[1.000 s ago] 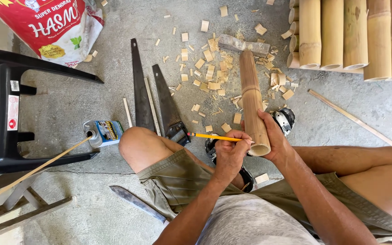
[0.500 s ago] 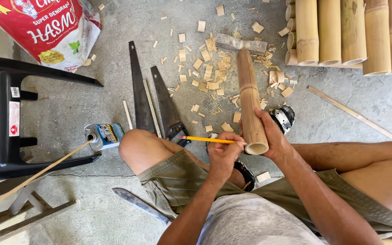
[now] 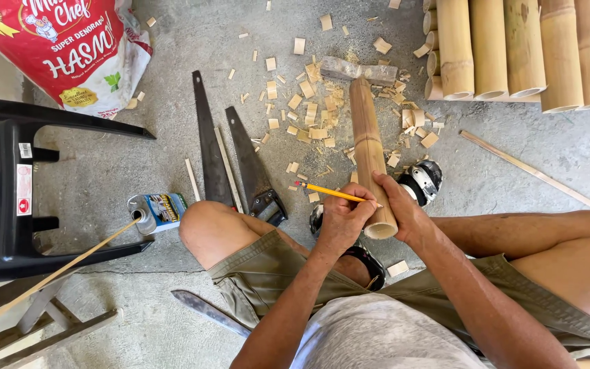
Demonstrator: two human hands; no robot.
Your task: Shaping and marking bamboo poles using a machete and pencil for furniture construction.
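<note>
Two hands: both on the bamboo pole (image 3: 369,147), landmark for everything below.
Pole: lies on the concrete floor (image 3: 513,137), far end among wood chips (image 3: 308,109), near open end by the knees.
Left hand (image 3: 344,222): closed on a yellow pencil (image 3: 329,193), tip touching the pole's left side near the open end.
Right hand (image 3: 404,215): wrapped around the pole's right side near that end, steadying it.
Handling: looks stiff, hollow, fairly light; smooth round skin likely rolls, so grip close to the end, near a node.
Left of pole: two saws (image 3: 230,160), a small can (image 3: 155,210).
Right of pole: stacked bamboo (image 3: 513,48), a thin strip (image 3: 527,169).
</note>
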